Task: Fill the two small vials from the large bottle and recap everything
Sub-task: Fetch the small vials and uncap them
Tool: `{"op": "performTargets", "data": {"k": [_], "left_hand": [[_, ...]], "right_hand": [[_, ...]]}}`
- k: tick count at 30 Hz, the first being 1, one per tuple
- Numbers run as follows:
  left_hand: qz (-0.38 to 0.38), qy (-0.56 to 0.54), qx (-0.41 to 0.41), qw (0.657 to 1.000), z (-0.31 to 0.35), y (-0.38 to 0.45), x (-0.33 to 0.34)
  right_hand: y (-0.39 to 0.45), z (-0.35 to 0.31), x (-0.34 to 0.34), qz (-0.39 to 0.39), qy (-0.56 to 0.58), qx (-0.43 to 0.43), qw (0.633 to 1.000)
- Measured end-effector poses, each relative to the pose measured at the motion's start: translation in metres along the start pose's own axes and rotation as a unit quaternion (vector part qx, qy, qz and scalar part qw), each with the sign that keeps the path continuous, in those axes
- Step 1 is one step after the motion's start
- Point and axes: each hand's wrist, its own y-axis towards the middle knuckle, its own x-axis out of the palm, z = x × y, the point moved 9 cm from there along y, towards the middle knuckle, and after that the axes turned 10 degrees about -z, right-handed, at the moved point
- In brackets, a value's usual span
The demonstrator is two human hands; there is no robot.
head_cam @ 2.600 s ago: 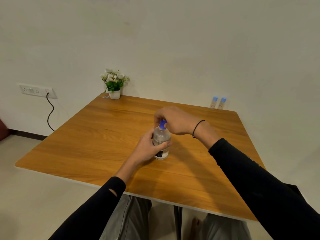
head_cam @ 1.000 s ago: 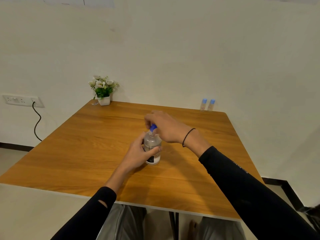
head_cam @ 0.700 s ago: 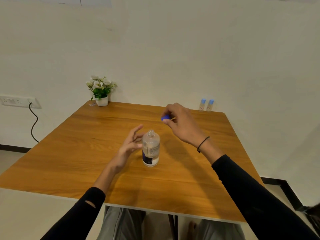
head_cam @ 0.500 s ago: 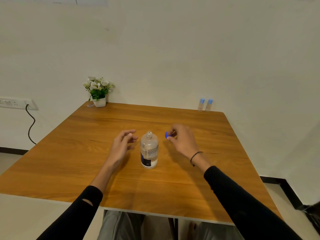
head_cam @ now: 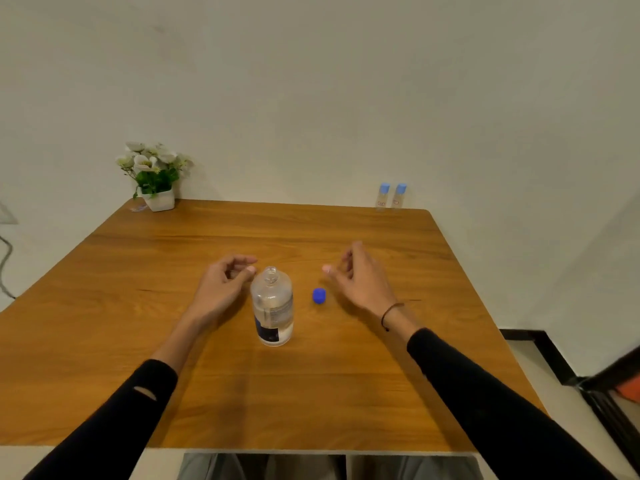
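Bottle (head_cam: 272, 306): one, uncapped; blue cap (head_cam: 319, 295): one; capped vials (head_cam: 391, 196): two.

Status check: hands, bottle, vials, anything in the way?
Left hand and right hand open, empty. Large bottle uncapped, upright; blue cap on table beside it. Two vials capped at far edge. Path clear.

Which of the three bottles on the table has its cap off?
The big clear bottle in the middle, between the hands. Its neck is open and its dark blue cap lies beside it. The two small vials at the far edge both wear light blue caps.
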Motion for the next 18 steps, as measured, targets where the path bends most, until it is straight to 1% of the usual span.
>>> {"op": "performTargets", "data": {"k": [3, 6, 9, 11, 15, 16, 18], "left_hand": [[-0.016, 0.037, 0.016, 0.999, 0.017, 0.027, -0.003], [-0.050, 0.074, 0.032, 0.995, 0.037, 0.058, -0.001], [-0.099, 0.121, 0.056, 0.986, 0.065, 0.093, 0.005], [-0.118, 0.143, 0.076, 0.980, 0.087, 0.115, 0.010], [-0.136, 0.150, 0.103, 0.974, 0.115, 0.148, 0.030], [-0.142, 0.148, 0.102, 0.973, 0.116, 0.153, 0.037], [-0.153, 0.148, 0.098, 0.972, 0.111, 0.160, 0.050]], "right_hand": [[0.025, 0.033, -0.047, 0.094, -0.016, 0.043, 0.995], [0.056, 0.068, -0.080, 0.147, -0.018, 0.084, 0.985], [0.090, 0.102, -0.101, 0.170, 0.016, 0.118, 0.978], [0.110, 0.122, -0.108, 0.180, 0.022, 0.143, 0.973], [0.160, 0.144, -0.094, 0.150, -0.002, 0.165, 0.975], [0.172, 0.146, -0.089, 0.152, -0.007, 0.170, 0.974], [0.192, 0.148, -0.084, 0.185, -0.013, 0.189, 0.964]]}}
